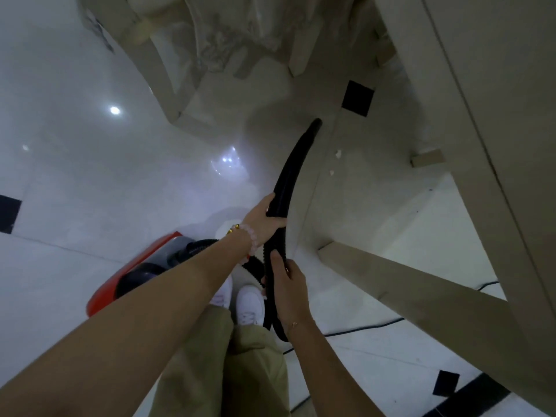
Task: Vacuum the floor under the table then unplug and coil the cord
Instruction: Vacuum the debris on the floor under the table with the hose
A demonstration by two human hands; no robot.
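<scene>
A black vacuum wand (pixel 296 164) slants down to the white tiled floor, its nozzle tip (pixel 316 123) near a black inset tile under the beige table (pixel 481 115). My left hand (pixel 264 221) grips the wand's lower end, a bead bracelet on the wrist. My right hand (pixel 287 284) grips the ribbed black hose (pixel 272 251) just behind it. The hose curls back to a red and black vacuum body (pixel 132 278) on the floor to the left of my feet. A black cord (pixel 361 328) trails across the floor to the right.
A beige table leg (pixel 406 284) stands close on the right of the hose. A second leg foot (pixel 427 158) is farther in. A draped chair (pixel 210 40) and its base (pixel 180 115) stand ahead. Small white scraps (pixel 338 153) lie beside the wand.
</scene>
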